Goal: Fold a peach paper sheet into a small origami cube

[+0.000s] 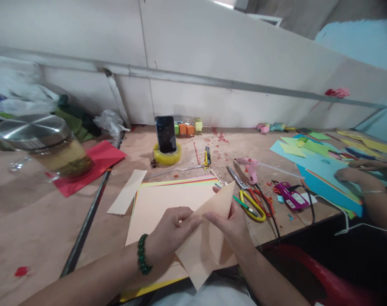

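1. Head view: a folded sheet of thin peach-cream paper (196, 255) is between the two hands, raised over the near right part of a flat stack of many-coloured paper sheets (151, 206).

2. The left hand (171, 226) is pinching the left edge of the folded sheet between its thumb and bent fingers; the thumb lies along the paper and points toward the other thumb.

3. The right hand (234, 227) is pinching the same sheet from the right side. Its thumb presses on the near face, and the other fingers are mostly behind the paper, so I cannot tell exactly how they are placed.

4. The sheet has a smooth, matte surface and straight edges. One sharp corner points up, toward the far right corner of the stack, and another corner hangs past the stack's near edge.

5. Left of the stack is a narrow, flat strip of cream paper (127, 193); farther left, a clear glass jar with a shiny metal lid (57, 155) is standing on red paper (107, 156).

6. Beyond the stack, a black phone (165, 134) stands upright at a glossy yellow roll of tape (167, 159).

7. Right of the stack lie metal scissors with yellow loop handles (237, 177) and a pink plastic glue gun (252, 170); well farther right is another person's hand (352, 178), near blue paper (317, 180).
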Available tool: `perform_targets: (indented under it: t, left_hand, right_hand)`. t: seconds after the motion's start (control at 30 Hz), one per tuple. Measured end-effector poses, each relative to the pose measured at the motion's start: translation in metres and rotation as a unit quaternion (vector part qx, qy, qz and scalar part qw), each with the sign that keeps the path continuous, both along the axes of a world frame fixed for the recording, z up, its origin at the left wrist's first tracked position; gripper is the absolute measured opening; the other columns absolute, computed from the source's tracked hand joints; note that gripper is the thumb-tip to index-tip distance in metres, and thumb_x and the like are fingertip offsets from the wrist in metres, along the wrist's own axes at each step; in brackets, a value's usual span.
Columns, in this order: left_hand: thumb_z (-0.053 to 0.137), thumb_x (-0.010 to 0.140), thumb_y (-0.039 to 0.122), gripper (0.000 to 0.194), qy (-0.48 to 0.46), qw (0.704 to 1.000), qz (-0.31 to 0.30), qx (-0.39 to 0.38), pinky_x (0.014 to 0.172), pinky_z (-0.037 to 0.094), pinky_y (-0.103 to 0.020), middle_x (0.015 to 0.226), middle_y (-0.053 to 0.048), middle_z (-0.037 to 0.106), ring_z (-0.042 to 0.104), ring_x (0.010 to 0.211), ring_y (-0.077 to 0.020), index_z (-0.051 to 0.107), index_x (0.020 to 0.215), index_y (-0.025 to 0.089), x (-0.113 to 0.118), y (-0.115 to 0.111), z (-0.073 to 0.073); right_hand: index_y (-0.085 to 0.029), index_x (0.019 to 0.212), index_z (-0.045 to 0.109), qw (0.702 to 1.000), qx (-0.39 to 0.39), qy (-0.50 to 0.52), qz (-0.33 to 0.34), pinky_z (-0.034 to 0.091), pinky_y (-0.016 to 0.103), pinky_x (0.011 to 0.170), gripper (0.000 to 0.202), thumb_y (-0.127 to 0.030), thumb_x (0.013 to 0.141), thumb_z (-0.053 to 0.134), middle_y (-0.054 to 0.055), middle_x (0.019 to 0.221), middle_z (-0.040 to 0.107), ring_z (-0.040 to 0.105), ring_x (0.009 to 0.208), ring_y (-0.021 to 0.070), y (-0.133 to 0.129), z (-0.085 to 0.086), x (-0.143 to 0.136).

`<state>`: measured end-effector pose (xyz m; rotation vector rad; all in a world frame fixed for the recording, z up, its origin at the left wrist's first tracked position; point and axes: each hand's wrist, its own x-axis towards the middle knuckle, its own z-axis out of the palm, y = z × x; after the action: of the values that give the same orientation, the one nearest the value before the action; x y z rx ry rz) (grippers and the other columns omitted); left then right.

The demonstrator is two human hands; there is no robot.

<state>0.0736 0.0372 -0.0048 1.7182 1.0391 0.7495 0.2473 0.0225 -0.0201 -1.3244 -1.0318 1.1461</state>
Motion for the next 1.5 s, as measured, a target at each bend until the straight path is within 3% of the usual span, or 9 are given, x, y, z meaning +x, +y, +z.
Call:
perform_targets:
  t: [0.3,0.47,0.63,0.8,1.03,1.33,1.5]
  left_hand:
    - [0.044,0.084,0.047,0.042,0.011,1.0,-0.006,0.013,0.052,0.032,-0.023,0.055,0.003,0.041,0.041,0.054,-0.0115,0.04,0.053,0.019,0.0,0.0,0.002]
    - [0.044,0.086,0.044,0.042,0.008,0.999,-0.011,0.038,0.052,0.032,-0.022,0.053,0.003,0.039,0.04,0.053,-0.011,0.038,0.052,0.019,-0.003,0.001,-0.001]
    - [0.043,0.088,0.042,0.042,0.006,0.997,-0.024,0.069,0.052,0.033,-0.022,0.053,0.003,0.041,0.042,0.053,-0.0112,0.038,0.053,0.019,-0.004,0.002,-0.003]
    - [0.041,0.089,0.043,0.043,0.018,0.996,-0.041,0.076,0.051,0.033,-0.022,0.054,0.002,0.043,0.044,0.054,-0.0116,0.038,0.053,0.019,-0.004,0.002,-0.004]
    - [0.041,0.089,0.043,0.043,0.029,0.995,-0.048,0.088,0.051,0.032,-0.023,0.053,0.003,0.039,0.041,0.052,-0.0115,0.031,0.053,0.02,-0.006,0.002,0.002]
    - [0.038,0.09,0.045,0.044,0.045,0.992,-0.069,0.1,0.052,0.031,-0.024,0.053,0.003,0.038,0.042,0.053,-0.0117,0.03,0.054,0.02,-0.008,0.004,-0.003]
    - [0.042,0.087,0.049,0.047,0.034,0.993,-0.066,0.088,0.051,0.031,-0.024,0.053,0.002,0.038,0.041,0.053,-0.0118,0.031,0.052,0.02,-0.008,0.006,0.002]
  right_hand:
    - [-0.017,0.124,0.057,1.0,-0.002,-0.008,-0.009,0.056,0.031,0.07,0.074,-0.033,0.057,0.083,0.008,0.104,0.069,0.066,0.085,0.0226,-0.002,0.004,-0.003]
    - [-0.02,0.128,0.051,0.997,0.041,0.067,0.004,0.057,0.03,0.071,0.075,-0.033,0.062,0.084,0.007,0.105,0.07,0.068,0.086,0.022,0.003,0.005,0.001]
    - [-0.022,0.131,0.049,0.988,0.092,0.122,-0.004,0.056,0.029,0.068,0.076,-0.031,0.064,0.084,0.002,0.083,0.072,0.068,0.076,0.0184,0.015,0.012,0.019]
    - [-0.021,0.123,0.055,0.987,0.094,0.127,-0.022,0.05,0.023,0.061,0.067,-0.032,0.064,0.085,-0.004,0.066,0.065,0.061,0.06,0.0118,0.017,0.018,0.031]
    - [-0.02,0.114,0.059,0.986,0.119,0.095,-0.07,0.05,0.026,0.062,0.064,-0.033,0.058,0.087,-0.008,0.056,0.058,0.058,0.055,0.011,0.018,0.028,0.033]
    - [-0.019,0.107,0.062,0.992,0.1,0.081,-0.012,0.05,0.026,0.061,0.054,-0.035,0.06,0.084,-0.005,0.06,0.064,0.062,0.058,0.0123,0.019,0.037,0.051]
    - [-0.019,0.106,0.062,0.991,0.105,0.072,-0.028,0.049,0.025,0.058,0.058,-0.031,0.055,0.087,-0.005,0.06,0.065,0.061,0.056,0.0121,0.021,0.034,0.054]
